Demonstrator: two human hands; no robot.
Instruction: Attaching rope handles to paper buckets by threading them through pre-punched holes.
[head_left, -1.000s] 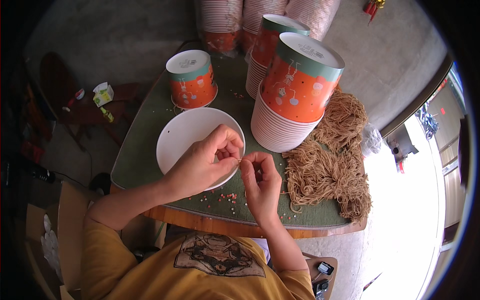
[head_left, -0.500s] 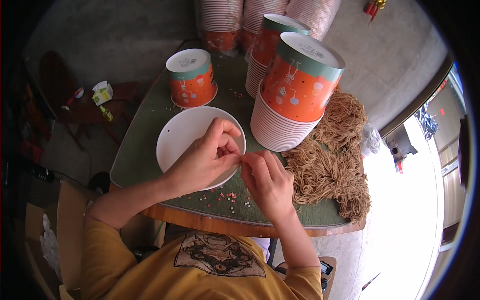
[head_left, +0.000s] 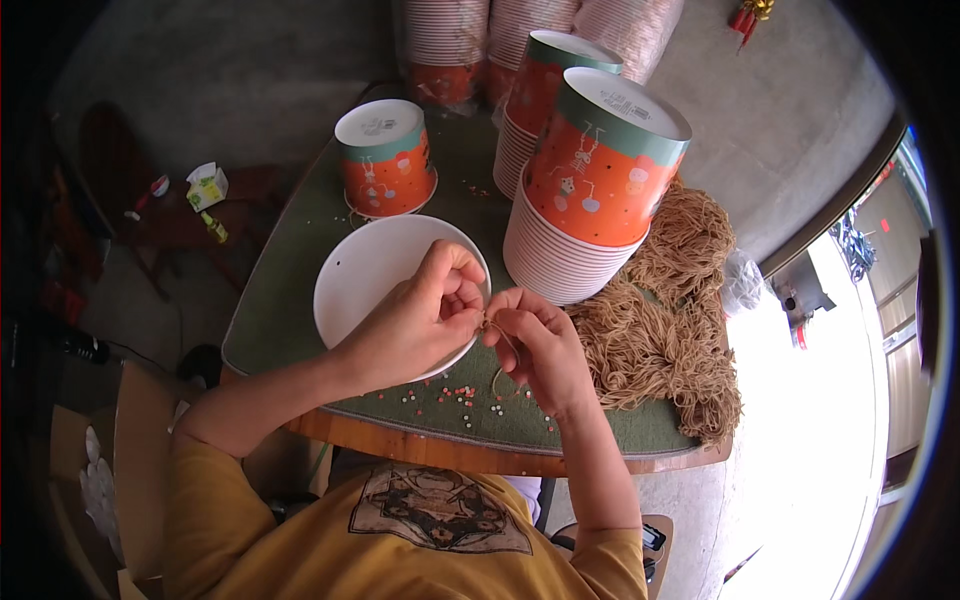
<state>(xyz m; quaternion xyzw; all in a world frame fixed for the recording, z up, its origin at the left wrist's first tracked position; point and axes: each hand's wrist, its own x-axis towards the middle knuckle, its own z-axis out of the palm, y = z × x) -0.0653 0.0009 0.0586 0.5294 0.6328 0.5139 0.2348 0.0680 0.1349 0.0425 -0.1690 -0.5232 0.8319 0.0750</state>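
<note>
While both forearms [head_left: 290, 392] cross the front edge of the surface [head_left: 285, 290], left hand [head_left: 425, 315] and right hand [head_left: 545, 352], nearly meeting, pinch closed on thin tan cord [head_left: 486, 323] beside white bucket [head_left: 365, 265]; open room left of it.

The white bucket [head_left: 365, 275] at ten o'clock looks smooth and papery, the bucket stack [head_left: 600, 185] at one glossy, the cord heap [head_left: 650, 350] at four rough, matt, the surface [head_left: 285, 305] matt cloth with polished wooden edge [head_left: 380, 441] at six.

That's a mustard-yellow shirt [head_left: 290, 550], sleeves [head_left: 210, 500] stopping near the elbows, with a dark ornate panel [head_left: 440, 511], perhaps printed, across the front
</note>
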